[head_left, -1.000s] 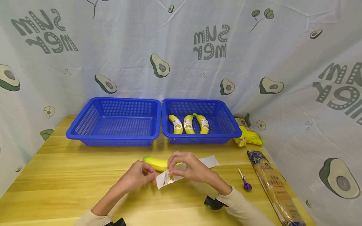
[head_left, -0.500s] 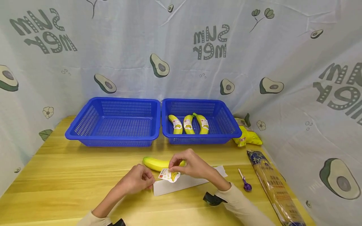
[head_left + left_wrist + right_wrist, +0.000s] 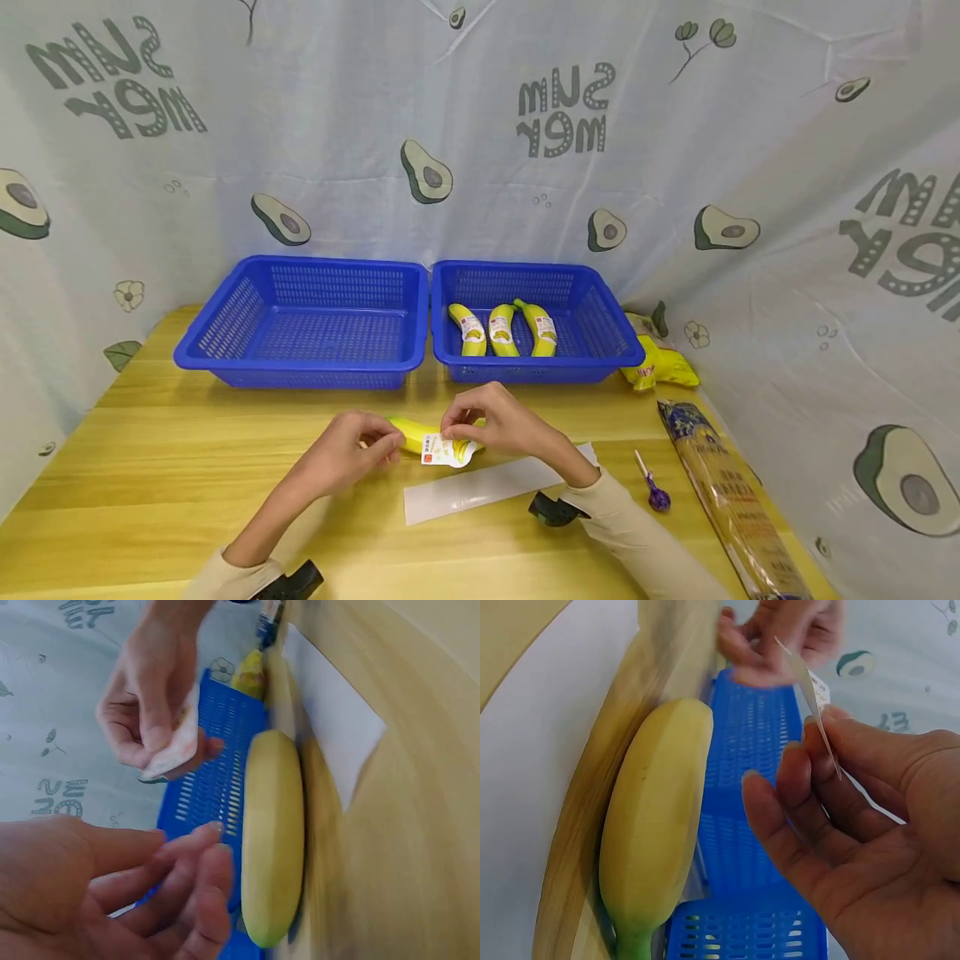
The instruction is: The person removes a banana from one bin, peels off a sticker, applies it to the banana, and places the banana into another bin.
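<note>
In the head view a yellow banana (image 3: 408, 432) lies on the table, partly hidden behind a white sticker (image 3: 447, 451) printed with bananas. My right hand (image 3: 491, 422) pinches this sticker between thumb and fingertips. Both wrist views show it held in the air, apart from the banana (image 3: 273, 836). My left hand (image 3: 347, 454) hovers by the banana's left end; its fingers are loosely bent and nothing shows between them. Nearer to me, a white backing strip (image 3: 480, 492) lies flat on the table.
At the back stand two blue baskets, the left basket (image 3: 300, 365) bare inside. The right basket (image 3: 540, 367) has three labelled bananas (image 3: 502, 331). To the right are a yellow packet (image 3: 663, 367), a purple lollipop (image 3: 657, 496) and a long noodle-like pack (image 3: 731, 500).
The sticker has come off the backing strip in my right hand and moved up over the banana. The strip now lies flat, and my left hand has let go and moved away from it.
</note>
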Motion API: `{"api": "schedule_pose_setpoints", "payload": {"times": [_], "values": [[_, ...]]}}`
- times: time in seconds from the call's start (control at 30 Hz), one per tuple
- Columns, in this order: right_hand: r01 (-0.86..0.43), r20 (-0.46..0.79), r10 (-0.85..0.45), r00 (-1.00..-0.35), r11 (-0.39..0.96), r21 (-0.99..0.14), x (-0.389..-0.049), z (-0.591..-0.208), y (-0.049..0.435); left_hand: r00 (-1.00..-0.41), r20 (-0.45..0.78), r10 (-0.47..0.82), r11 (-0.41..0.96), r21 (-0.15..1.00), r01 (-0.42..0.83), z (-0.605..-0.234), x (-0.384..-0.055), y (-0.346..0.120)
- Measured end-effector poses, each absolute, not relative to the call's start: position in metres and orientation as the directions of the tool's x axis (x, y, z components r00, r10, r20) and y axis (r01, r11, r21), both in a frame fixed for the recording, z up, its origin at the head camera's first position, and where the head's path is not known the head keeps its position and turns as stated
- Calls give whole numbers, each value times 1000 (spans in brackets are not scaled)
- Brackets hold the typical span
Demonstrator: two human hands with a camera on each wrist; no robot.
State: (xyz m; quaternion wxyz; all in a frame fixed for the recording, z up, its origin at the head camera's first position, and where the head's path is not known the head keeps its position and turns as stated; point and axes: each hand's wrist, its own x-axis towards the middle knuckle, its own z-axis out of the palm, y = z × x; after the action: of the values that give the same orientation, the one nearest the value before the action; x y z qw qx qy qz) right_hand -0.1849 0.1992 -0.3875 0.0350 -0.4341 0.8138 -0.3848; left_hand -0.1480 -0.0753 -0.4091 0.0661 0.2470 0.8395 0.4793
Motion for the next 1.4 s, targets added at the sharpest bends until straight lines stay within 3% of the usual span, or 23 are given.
{"api": "schedule_pose_setpoints", "payload": {"times": [0.17, 0.37, 0.57, 0.93, 1.4], "values": [[-690, 291, -724, -625, 338, -640, -187, -389, 200, -886, 203, 416, 333, 873, 356, -403, -152, -68], [-672, 283, -711, -643, 348, -654, -189, -391, 200, -898, 224, 378, 327, 875, 356, -408, -154, -54], [-653, 266, -706, -656, 354, -670, -191, -394, 201, -904, 210, 373, 355, 868, 349, -411, -156, -47], [-636, 250, -681, -688, 400, -661, -203, -409, 207, -957, 92, 277, 426, 880, 208, -417, -164, -41], [-650, 257, -666, -700, 446, -616, -208, -421, 202, -959, 188, 211, 512, 815, 273, -430, -167, -34]]}}
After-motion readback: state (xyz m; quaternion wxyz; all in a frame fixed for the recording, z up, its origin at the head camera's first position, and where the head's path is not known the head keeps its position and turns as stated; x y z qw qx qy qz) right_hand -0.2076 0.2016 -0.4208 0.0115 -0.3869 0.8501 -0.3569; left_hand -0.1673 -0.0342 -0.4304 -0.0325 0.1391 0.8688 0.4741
